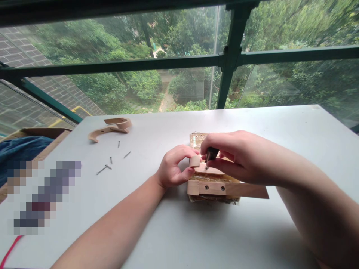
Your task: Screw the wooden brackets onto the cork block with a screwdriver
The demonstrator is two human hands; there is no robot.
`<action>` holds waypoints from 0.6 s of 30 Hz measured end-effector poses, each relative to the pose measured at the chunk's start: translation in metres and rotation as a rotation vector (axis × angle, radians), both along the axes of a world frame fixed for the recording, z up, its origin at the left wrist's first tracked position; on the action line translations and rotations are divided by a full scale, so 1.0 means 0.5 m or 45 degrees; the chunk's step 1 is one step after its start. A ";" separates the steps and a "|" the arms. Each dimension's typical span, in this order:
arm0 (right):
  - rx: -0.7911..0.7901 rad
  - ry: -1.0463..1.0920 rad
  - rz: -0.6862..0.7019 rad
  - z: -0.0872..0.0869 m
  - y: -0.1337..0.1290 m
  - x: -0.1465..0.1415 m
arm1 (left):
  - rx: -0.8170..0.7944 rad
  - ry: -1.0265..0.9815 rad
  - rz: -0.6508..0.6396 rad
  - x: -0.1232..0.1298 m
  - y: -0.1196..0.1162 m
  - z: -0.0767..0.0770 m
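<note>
My left hand (175, 166) is closed on the curled end of a light wooden hook (194, 161), which lies on a block wrapped in clear tape (196, 140). In my right hand (238, 153) is a short screwdriver with a black handle (211, 153), held upright. Its lower end meets a screw (206, 167) in the hook's flat part; the tip itself is too small to make out. Nearer to me on the block lies a second wooden hook (232, 189) with two screws in it. My right hand covers part of the block.
At the table's back left rest curved wooden hooks (112, 129). Several loose screws (111, 160) are scattered left of my left hand. A pixelated object (47, 198) with a red cord is at the left edge, beside a cardboard box (42, 132) with blue cloth. Windows (134, 67) stand behind the white table (157, 239).
</note>
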State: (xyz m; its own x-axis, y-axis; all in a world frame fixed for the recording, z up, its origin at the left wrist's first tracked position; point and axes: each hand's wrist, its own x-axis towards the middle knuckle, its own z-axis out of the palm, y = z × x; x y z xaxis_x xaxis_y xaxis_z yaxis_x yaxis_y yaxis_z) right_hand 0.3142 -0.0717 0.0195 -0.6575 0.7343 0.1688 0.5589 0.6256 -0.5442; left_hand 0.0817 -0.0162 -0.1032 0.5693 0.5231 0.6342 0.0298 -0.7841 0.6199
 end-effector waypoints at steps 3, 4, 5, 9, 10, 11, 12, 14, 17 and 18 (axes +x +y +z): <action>0.046 0.027 0.012 -0.007 0.006 -0.004 | -0.006 0.012 -0.009 0.000 0.000 0.002; 0.064 0.025 -0.002 -0.009 0.007 -0.005 | -0.009 0.014 -0.007 0.000 0.000 0.002; 0.083 0.020 -0.022 -0.011 0.009 -0.006 | -0.011 0.013 -0.003 0.000 0.000 0.002; 0.114 0.005 -0.121 -0.013 0.011 -0.006 | -0.017 -0.008 0.005 0.000 -0.001 0.001; 0.107 0.006 -0.142 -0.012 0.011 -0.005 | -0.018 -0.012 0.002 0.000 -0.001 0.001; 0.095 0.008 -0.161 -0.012 0.010 -0.004 | -0.017 -0.013 -0.002 0.000 -0.001 0.001; 0.079 0.012 -0.177 -0.011 0.010 -0.003 | -0.017 -0.013 -0.006 0.000 0.000 0.000; 0.049 0.025 -0.199 -0.010 0.010 -0.002 | -0.017 -0.006 -0.007 0.000 0.000 -0.001; 0.037 0.037 -0.224 -0.011 0.012 -0.002 | -0.028 0.003 -0.004 -0.001 0.001 -0.003; 0.037 0.039 -0.237 -0.012 0.013 -0.003 | -0.034 0.003 -0.006 -0.001 0.001 -0.003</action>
State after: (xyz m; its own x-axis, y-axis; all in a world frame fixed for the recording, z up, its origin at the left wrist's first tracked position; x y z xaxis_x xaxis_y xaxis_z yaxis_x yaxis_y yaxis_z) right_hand 0.3126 -0.0653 0.0134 -0.5053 0.8370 0.2100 0.6496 0.5291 -0.5459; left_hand 0.0810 -0.0158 -0.1049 0.5732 0.5372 0.6188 0.0278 -0.7674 0.6405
